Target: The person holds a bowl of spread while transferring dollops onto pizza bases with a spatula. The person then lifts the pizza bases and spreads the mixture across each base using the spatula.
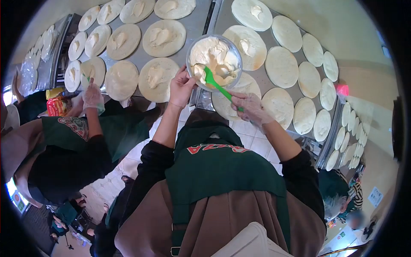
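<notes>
My left hand (183, 88) is closed on the near left rim of a clear round bowl (236, 50), holding it up above the counter. Pale, creamy spread (209, 49) fills much of the bowl. In a clear plastic glove, my right hand (250, 107) grips the handle of a green spatula (219, 88). The spatula's head is in the bowl, with some spread on it. Partly behind my right hand lies a round pizza base (246, 83). Just left of my left hand is another base (156, 88) with a dollop of spread on it.
Metal counters (195, 28) carry rows of round bases, many on the left with dollops. At my left, a co-worker's gloved hand (92, 97) holds a green utensil over a base (93, 70). A pink object (342, 89) sits at the right counter's edge. More people stand behind.
</notes>
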The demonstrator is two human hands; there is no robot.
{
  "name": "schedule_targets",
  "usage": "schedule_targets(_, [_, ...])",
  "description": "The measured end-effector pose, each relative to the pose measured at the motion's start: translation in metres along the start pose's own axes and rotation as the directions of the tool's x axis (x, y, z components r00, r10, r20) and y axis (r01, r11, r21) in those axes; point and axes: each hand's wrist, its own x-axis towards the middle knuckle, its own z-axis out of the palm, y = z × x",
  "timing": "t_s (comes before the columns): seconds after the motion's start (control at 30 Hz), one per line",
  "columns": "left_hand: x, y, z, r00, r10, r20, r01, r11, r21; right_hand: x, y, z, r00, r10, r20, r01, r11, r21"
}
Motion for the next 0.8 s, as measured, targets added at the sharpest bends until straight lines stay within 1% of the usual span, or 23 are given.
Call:
schedule_targets(0.07, [0.0, 0.0, -0.002, 1.0, 0.015, 0.009, -0.015, 1.0, -0.014, 0.005, 0.009, -0.002, 0.997, 0.073, 0.0, -0.073, 0.989, 0.128])
schedule_targets(0.1, [0.0, 0.001, -0.003, 1.0, -0.016, 0.024, 0.016, 1.0, -0.016, 0.007, 0.013, -0.004, 0.997, 0.072, -0.001, -0.071, 0.989, 0.13])
schedule_targets(0.13, [-0.001, 0.002, -0.004, 0.998, -0.047, 0.04, 0.047, 0.999, -0.017, 0.009, 0.017, -0.007, 0.997, 0.074, 0.031, -0.078, 0.977, 0.197])
schedule_targets(0.17, [-0.001, 0.003, -0.004, 0.998, -0.049, 0.045, 0.05, 0.999, -0.015, 0.01, 0.02, -0.01, 0.995, 0.073, 0.061, -0.087, 0.96, 0.266])
schedule_targets(0.2, [-0.002, 0.003, -0.004, 0.999, -0.045, 0.031, 0.045, 0.999, -0.008, 0.009, 0.022, -0.011, 0.996, 0.071, 0.059, -0.084, 0.96, 0.269])
schedule_targets(0.27, [-0.001, 0.002, -0.007, 0.999, -0.039, 0.02, 0.039, 0.999, 0.0, 0.007, 0.024, -0.013, 0.992, 0.086, 0.088, -0.112, 0.928, 0.356])
schedule_targets(0.33, [0.001, -0.004, -0.013, 0.995, -0.071, 0.076, 0.069, 0.997, 0.024, 0.006, 0.027, -0.015, 0.993, 0.08, 0.091, -0.108, 0.923, 0.368])
schedule_targets(0.4, [0.001, -0.004, -0.013, 0.995, -0.07, 0.075, 0.068, 0.997, 0.028, 0.003, 0.028, -0.014, 0.993, 0.075, 0.095, -0.106, 0.919, 0.379])
schedule_targets(0.47, [0.002, -0.003, -0.012, 0.995, -0.069, 0.072, 0.067, 0.997, 0.032, -0.002, 0.03, -0.013, 0.999, 0.034, 0.037, -0.043, 0.961, 0.274])
schedule_targets(0.53, [0.003, -0.001, -0.009, 0.997, -0.057, 0.053, 0.059, 0.998, -0.036, -0.007, 0.031, -0.011, 0.999, 0.037, 0.017, -0.04, 0.963, 0.266])
schedule_targets(0.6, [0.004, -0.004, -0.011, 0.997, -0.06, 0.047, 0.062, 0.998, -0.024, -0.011, 0.033, -0.011, 0.999, 0.039, -0.004, -0.037, 0.965, 0.258])
schedule_targets(0.67, [0.005, -0.008, -0.014, 0.997, -0.063, 0.041, 0.064, 0.998, -0.012, -0.015, 0.034, -0.013, 0.999, -0.022, -0.035, 0.029, 0.979, 0.204])
schedule_targets(0.7, [0.006, -0.01, -0.015, 0.996, -0.073, 0.043, 0.075, 0.997, -0.034, -0.017, 0.034, -0.015, 0.999, -0.023, -0.037, 0.03, 0.978, 0.206])
schedule_targets(0.77, [0.007, -0.012, -0.016, 0.995, -0.08, 0.052, 0.083, 0.995, -0.056, -0.021, 0.035, -0.02, 0.994, -0.085, -0.063, 0.096, 0.977, 0.189])
schedule_targets(0.8, [0.006, -0.011, -0.016, 0.995, -0.087, 0.043, 0.09, 0.993, -0.078, -0.023, 0.036, -0.022, 0.994, -0.091, -0.066, 0.102, 0.977, 0.189])
